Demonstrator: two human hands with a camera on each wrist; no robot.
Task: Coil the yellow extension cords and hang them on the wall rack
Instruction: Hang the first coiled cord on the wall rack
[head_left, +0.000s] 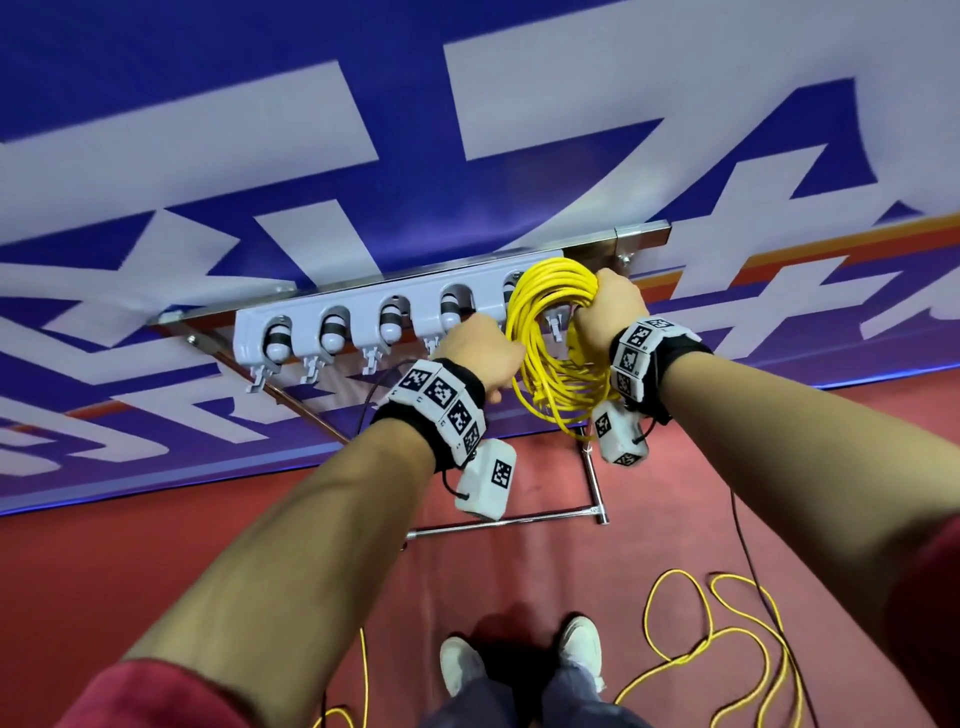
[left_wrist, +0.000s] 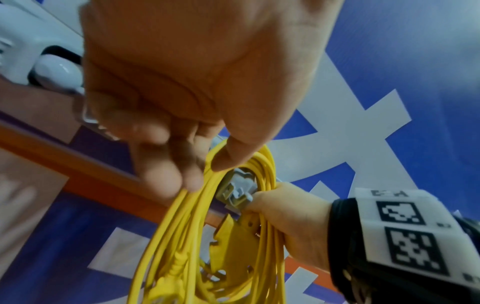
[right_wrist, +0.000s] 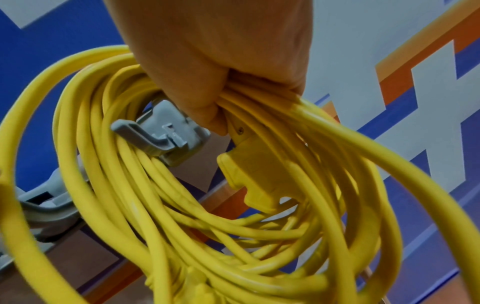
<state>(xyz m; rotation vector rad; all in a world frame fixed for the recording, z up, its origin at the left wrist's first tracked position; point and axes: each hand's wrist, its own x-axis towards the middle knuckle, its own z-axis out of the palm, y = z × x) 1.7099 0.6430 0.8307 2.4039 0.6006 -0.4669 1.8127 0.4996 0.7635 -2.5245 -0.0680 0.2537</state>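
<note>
A coiled yellow extension cord (head_left: 545, 338) is held up against the right end of the grey wall rack (head_left: 363, 319). My right hand (head_left: 605, 312) grips the top right of the coil in a fist (right_wrist: 221, 111), with the cord's yellow socket end (right_wrist: 254, 174) hanging just below it. A grey rack hook (right_wrist: 163, 131) pokes through the coil's opening, and strands lie against its left side. My left hand (head_left: 488, 364) pinches the coil's left strands between thumb and fingers (left_wrist: 205, 172).
The rack sits on a metal bar (head_left: 639, 236) in front of a blue and white banner wall. A chrome stand foot (head_left: 509, 519) lies on the red floor below. Loose yellow cord (head_left: 717, 639) sprawls on the floor beside my shoes (head_left: 519, 660).
</note>
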